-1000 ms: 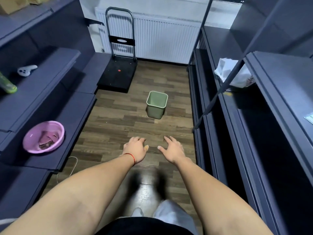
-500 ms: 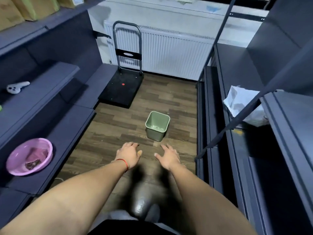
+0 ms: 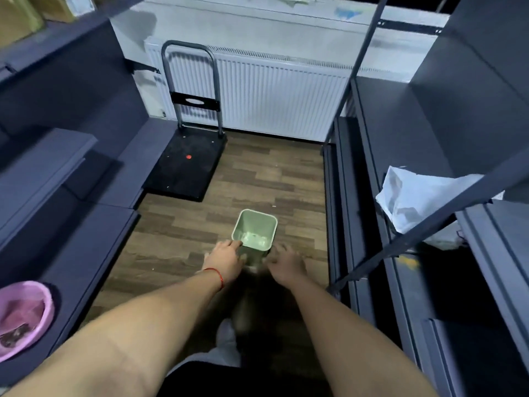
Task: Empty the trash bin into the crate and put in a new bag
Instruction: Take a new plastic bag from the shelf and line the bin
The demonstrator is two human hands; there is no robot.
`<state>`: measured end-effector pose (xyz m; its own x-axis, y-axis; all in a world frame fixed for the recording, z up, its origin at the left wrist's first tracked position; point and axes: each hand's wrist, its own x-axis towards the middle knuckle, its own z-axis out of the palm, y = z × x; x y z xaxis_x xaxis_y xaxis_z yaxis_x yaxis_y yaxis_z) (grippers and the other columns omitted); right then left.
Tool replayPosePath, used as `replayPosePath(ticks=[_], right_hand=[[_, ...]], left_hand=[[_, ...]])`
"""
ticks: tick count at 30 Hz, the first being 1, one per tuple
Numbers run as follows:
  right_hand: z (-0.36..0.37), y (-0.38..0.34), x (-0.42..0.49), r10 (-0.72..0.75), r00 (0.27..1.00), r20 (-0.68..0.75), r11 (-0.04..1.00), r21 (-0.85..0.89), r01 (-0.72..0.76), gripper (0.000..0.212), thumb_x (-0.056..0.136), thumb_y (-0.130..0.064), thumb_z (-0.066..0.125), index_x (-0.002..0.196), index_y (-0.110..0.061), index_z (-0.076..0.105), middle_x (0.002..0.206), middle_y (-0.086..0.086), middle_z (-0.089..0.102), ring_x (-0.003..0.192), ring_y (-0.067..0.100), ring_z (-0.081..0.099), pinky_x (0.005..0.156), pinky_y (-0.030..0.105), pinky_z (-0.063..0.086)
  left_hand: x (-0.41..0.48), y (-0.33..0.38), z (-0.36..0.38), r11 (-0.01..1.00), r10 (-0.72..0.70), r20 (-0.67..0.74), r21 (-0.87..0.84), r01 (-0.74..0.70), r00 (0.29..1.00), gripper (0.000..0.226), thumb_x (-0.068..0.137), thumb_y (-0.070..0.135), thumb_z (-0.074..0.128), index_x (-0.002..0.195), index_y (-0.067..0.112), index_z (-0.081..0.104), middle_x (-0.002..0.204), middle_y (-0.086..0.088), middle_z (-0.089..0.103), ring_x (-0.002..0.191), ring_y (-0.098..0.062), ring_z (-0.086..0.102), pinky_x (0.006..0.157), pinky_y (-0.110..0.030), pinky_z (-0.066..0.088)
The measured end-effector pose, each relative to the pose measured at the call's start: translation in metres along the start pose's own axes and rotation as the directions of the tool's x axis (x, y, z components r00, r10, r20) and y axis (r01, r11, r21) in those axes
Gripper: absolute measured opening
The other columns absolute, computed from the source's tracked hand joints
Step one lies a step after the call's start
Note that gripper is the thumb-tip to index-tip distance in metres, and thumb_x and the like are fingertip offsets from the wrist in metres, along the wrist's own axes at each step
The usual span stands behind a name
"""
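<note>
A small pale green trash bin [image 3: 255,229] stands upright on the wooden floor, with no bag visible inside it. My left hand [image 3: 226,260] is at its near left corner, fingertips touching the rim, fingers spread. My right hand [image 3: 286,265] hovers just right of the bin's near side, fingers apart and blurred, holding nothing. A white plastic bag [image 3: 415,199] lies crumpled on the right shelf. No crate is in view.
Dark shelving [image 3: 65,224] lines both sides of a narrow aisle. A black platform trolley [image 3: 186,164] stands at the back left before a white radiator [image 3: 272,98]. A pink basin [image 3: 24,316] with some scraps sits on the lower left shelf.
Both hands have moved forward to the bin. The left fingertips now touch its rim, and the bin appears closer below me.
</note>
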<state>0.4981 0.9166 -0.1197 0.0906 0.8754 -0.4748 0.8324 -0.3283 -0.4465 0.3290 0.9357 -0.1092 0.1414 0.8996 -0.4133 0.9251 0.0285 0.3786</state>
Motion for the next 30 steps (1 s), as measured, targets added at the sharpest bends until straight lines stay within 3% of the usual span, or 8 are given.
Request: replayPosePath(ticks=[5, 8, 15, 20, 24, 30], right_hand=[[-0.038, -0.017, 0.045, 0.061, 0.998, -0.006, 0.998, 0.017, -0.061, 0.061, 0.091, -0.049, 0.052, 0.146, -0.028, 0.036, 0.157, 0.003, 0.029, 0.142, 0.032, 0.03, 0.115, 0.047, 0.026], [-0.063, -0.017, 0.07, 0.105, 0.994, -0.038, 0.994, 0.036, -0.104, 0.064, 0.092, -0.052, 0.048, 0.149, -0.032, 0.028, 0.16, -0.001, 0.022, 0.144, 0.033, 0.025, 0.118, 0.05, 0.021], [-0.128, 0.039, 0.123, 0.244, 0.965, -0.097, 0.96, 0.167, -0.226, 0.066, 0.094, -0.052, 0.048, 0.151, -0.03, 0.025, 0.162, 0.0, 0.017, 0.148, 0.03, 0.017, 0.119, 0.053, 0.015], [-0.172, 0.109, 0.153, 0.464, 0.859, -0.218, 0.886, 0.097, -0.454, 0.06, 0.095, -0.048, 0.044, 0.149, -0.03, 0.028, 0.159, 0.008, 0.022, 0.147, 0.032, 0.015, 0.118, 0.057, -0.004], [-0.201, 0.151, 0.163, 0.62, 0.753, -0.217, 0.782, 0.099, -0.615, 0.062, 0.095, -0.054, 0.041, 0.151, -0.036, 0.02, 0.16, 0.018, 0.01, 0.147, 0.039, 0.002, 0.116, 0.061, -0.006], [-0.216, 0.174, 0.183, 0.698, 0.688, -0.201, 0.711, 0.071, -0.7, 0.06, 0.095, -0.052, 0.04, 0.15, -0.04, 0.018, 0.16, 0.023, -0.003, 0.145, 0.049, -0.005, 0.115, 0.064, -0.004]], left_hand=[[0.066, 0.016, -0.029, 0.998, 0.059, -0.006, -0.013, -0.059, 0.998, 0.041, 0.089, 0.035, 0.05, 0.128, 0.024, 0.053, 0.133, -0.006, 0.056, 0.124, -0.03, 0.05, 0.101, -0.046, 0.044], [0.097, 0.044, -0.046, 0.993, 0.113, 0.004, 0.033, -0.114, 0.994, 0.042, 0.092, 0.035, 0.049, 0.132, 0.022, 0.051, 0.131, -0.01, 0.058, 0.121, -0.031, 0.054, 0.098, -0.04, 0.046], [0.168, 0.108, -0.045, 0.967, 0.244, 0.091, 0.053, -0.25, 0.965, 0.044, 0.095, 0.036, 0.046, 0.136, 0.021, 0.047, 0.141, -0.006, 0.051, 0.13, -0.03, 0.046, 0.106, -0.043, 0.041], [0.211, 0.162, -0.034, 0.955, 0.289, 0.118, 0.034, -0.294, 0.95, 0.043, 0.093, 0.038, 0.046, 0.134, 0.024, 0.05, 0.142, -0.004, 0.049, 0.13, -0.03, 0.046, 0.106, -0.042, 0.041], [0.242, 0.201, -0.024, 0.952, 0.291, 0.153, 0.052, -0.302, 0.944, 0.044, 0.093, 0.041, 0.046, 0.133, 0.024, 0.048, 0.143, -0.008, 0.047, 0.129, -0.033, 0.046, 0.105, -0.046, 0.041], [0.266, 0.244, -0.003, 0.944, 0.302, 0.203, 0.074, -0.322, 0.931, 0.048, 0.095, 0.039, 0.044, 0.14, 0.026, 0.042, 0.152, -0.003, 0.036, 0.139, -0.029, 0.035, 0.11, -0.049, 0.035]])
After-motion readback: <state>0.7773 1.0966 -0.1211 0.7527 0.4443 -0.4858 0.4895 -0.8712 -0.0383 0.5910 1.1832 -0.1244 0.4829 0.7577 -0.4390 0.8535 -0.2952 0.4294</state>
